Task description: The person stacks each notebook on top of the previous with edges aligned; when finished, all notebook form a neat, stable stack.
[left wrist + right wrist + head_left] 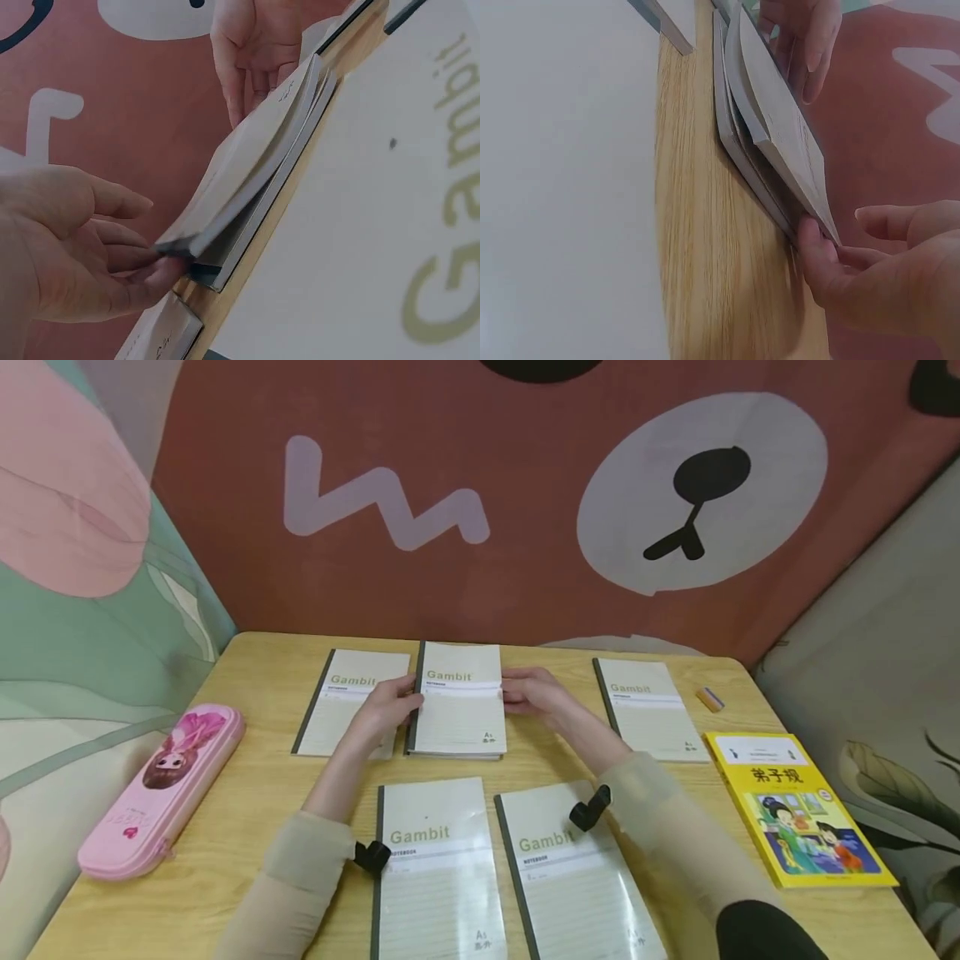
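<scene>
I reach both forearms toward the counter's [247, 777] far edge. My left hand [386, 706] and right hand [532, 693] pinch opposite sides of the thin, matte paper notebook [461, 706] with curled fingers [161, 274], lifting it off another there.
</scene>
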A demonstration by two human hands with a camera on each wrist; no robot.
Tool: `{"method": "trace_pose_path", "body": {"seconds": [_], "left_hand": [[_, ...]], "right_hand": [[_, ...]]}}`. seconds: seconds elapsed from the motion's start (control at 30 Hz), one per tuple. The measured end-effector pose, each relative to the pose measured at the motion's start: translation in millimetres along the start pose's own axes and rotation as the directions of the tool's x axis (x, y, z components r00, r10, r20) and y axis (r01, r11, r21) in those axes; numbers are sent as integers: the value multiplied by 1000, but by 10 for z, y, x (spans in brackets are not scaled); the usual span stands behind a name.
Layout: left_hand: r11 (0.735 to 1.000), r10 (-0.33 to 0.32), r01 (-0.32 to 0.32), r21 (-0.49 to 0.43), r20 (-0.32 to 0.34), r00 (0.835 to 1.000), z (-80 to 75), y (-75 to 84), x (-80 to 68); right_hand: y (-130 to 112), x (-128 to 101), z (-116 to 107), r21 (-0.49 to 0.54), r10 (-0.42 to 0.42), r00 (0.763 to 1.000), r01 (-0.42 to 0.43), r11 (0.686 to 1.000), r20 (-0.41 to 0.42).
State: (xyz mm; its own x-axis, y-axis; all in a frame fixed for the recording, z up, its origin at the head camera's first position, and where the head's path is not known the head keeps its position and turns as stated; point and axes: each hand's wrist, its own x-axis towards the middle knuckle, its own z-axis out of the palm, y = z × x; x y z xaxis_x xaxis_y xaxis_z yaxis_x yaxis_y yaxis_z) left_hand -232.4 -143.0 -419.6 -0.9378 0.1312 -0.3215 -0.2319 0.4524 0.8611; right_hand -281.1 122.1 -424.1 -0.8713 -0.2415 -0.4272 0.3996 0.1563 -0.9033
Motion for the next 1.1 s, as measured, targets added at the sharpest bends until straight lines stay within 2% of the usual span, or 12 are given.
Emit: {"method": "trace_pose_path", "body": {"seconds": [0.2, 0.43, 0.77, 1.1], "left_hand": [[997, 41, -40, 72, -9, 999, 15, -32, 9], [997, 30, -28, 78, -25, 999, 31, -27, 10], [995, -2, 5, 99, -32, 999, 61, -46, 49], [995, 4, 1, 103, -43, 999, 60, -63, 60]], "right_hand": [[-4, 10, 41, -13, -8, 1000, 8, 1000, 22], [13, 7, 66, -30, -21, 999, 23, 999, 47], [-6, -67, 117, -103, -47, 999, 49, 993, 17], [-26, -103, 172, -172, -49, 998, 43, 984, -28]]}}
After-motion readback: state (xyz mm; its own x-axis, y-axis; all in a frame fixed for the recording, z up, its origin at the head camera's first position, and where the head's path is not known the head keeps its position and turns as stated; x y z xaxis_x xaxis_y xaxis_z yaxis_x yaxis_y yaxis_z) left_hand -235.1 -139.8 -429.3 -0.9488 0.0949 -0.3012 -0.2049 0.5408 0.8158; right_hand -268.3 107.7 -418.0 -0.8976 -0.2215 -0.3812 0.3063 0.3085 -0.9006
